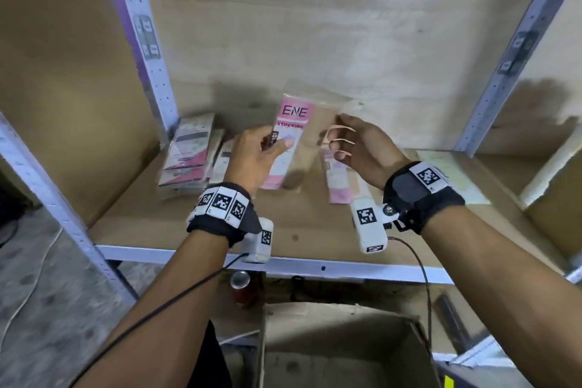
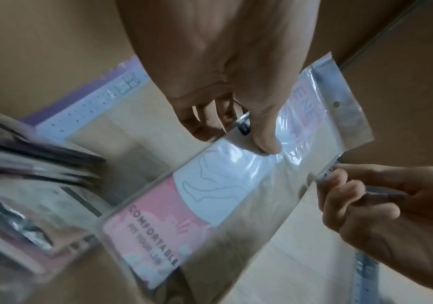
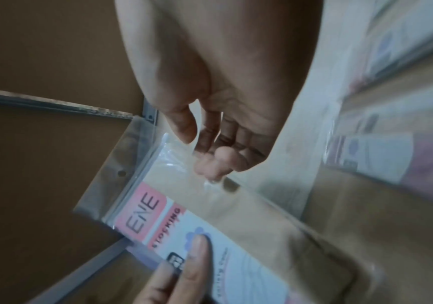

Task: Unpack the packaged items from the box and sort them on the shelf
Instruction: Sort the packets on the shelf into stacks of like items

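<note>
A clear-wrapped stocking package with a pink ENE label is held upright above the shelf board. My left hand grips its left side, thumb on the front and fingers behind. My right hand pinches the clear right edge of the same package. The left wrist view shows the package from behind, with my left hand on it and my right hand at its edge. In the right wrist view my right hand touches the package near its top.
A stack of similar packages lies at the shelf's back left, and one pink package lies flat in the middle. A pale sheet and a cardboard box sit at the right. The open carton and a red can are below.
</note>
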Motion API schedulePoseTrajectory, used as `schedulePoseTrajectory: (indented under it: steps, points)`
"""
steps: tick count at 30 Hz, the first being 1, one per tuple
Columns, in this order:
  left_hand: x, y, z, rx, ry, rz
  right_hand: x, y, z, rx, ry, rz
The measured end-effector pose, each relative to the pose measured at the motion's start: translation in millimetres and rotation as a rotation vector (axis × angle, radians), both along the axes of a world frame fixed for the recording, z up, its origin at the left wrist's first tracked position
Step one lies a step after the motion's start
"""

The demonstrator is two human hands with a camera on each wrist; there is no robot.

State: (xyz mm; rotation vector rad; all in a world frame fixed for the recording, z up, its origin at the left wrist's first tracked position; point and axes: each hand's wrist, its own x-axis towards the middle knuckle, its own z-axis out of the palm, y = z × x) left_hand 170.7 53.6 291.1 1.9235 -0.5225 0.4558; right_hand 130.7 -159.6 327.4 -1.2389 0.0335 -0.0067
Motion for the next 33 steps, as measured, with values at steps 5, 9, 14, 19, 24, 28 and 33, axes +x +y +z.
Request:
schedulePoseTrajectory:
  steps: [5,9,14,19,24,28,33]
  points:
    - [10,-42,-16,-0.176,0.223,-0.131,-13,-35,-32,-0.580,-0.050,-0.115]
    - [17,-75,-34,-0.295,0.418,-0.196,-17,-55,-69,-0.588,0.041,-0.036]
    - [43,-106,-47,-0.355,0.574,-0.193,-25,-88,-95,-0.361,0.071,0.040]
    - [79,-98,-40,-0.326,0.521,-0.113,-32,-111,-99,-0.346,0.103,0.055]
    - [84,-101,-46,-0.086,0.447,-0.108,-41,-123,-91,-0.459,0.131,0.159]
    - [81,-107,-50,0.042,0.406,-0.138,-47,-134,-88,-0.516,0.154,0.169]
    - [75,-103,-45,0.102,0.348,-0.210,-56,-139,-90,-0.535,0.201,0.250]
